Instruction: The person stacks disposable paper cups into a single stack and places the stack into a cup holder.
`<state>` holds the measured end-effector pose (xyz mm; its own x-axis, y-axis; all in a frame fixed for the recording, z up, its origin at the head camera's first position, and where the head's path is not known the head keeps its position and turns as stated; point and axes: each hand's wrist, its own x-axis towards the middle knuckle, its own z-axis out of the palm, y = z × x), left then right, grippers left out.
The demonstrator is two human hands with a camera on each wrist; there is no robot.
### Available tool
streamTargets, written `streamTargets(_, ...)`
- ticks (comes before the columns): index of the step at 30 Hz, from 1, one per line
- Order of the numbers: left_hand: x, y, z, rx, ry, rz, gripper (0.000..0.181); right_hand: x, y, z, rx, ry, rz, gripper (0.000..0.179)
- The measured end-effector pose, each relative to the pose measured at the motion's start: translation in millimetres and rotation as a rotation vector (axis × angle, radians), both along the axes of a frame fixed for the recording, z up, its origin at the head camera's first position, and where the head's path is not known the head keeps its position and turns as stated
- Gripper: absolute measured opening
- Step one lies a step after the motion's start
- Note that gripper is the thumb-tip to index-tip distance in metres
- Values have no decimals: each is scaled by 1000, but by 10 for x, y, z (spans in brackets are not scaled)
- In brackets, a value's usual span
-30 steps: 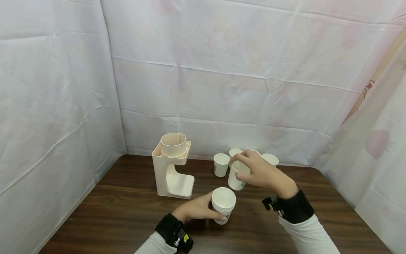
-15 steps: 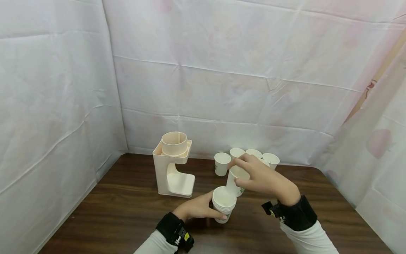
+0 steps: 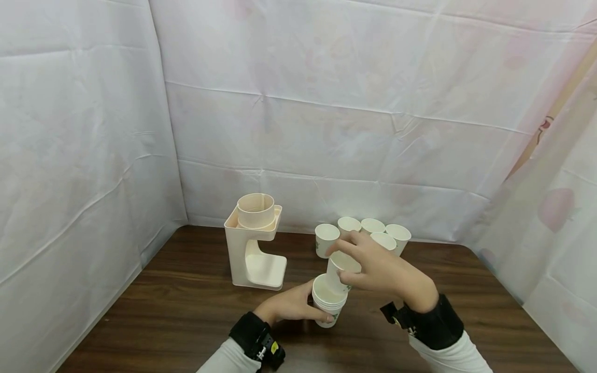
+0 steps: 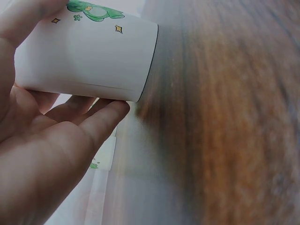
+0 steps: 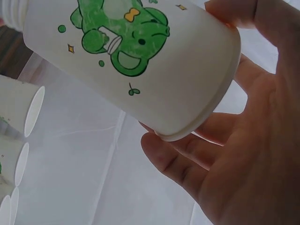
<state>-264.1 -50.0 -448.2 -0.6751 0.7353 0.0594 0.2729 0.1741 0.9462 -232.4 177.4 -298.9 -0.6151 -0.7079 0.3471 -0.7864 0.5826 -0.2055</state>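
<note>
My left hand [image 3: 295, 304] grips a stack of nested white paper cups [image 3: 329, 310] near the front of the table, several rims showing one above another. In the left wrist view the stack's lowest cup [image 4: 93, 56] has green print, and its base is close to the wood. My right hand [image 3: 375, 263] pinches a single paper cup [image 3: 342, 265] near its rim, with thumb and fingers on either side. This cup is tilted, its lower end over the stack's mouth. A green cartoon bear [image 5: 136, 40] decorates its side in the right wrist view.
Behind the right hand several upright paper cups [image 3: 326, 239] stand in a loose group. A cream plastic stand [image 3: 238, 256] with a round holder [image 3: 256, 211] on top is at left on the dark wooden table [image 3: 186, 311]. White cloth [image 3: 298, 134] hangs around the back and sides.
My right hand has brought its cup forward and left, from the group of cups to over the stack. My left hand has kept hold of the stack in the same place.
</note>
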Motion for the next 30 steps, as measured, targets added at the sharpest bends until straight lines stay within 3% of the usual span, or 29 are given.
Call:
streamTargets(9,-17,-6,-7,10,2,-24,73,39,-86,-93,-13,71,85,38)
streamTargets(17,-2,6,-18,25,-34,-17,73,64,-111,-184,21,-35,39,38)
streamTargets(30,0,1,-35,29,-30,-17,70,46,-165,-338,79,-52,37,33)
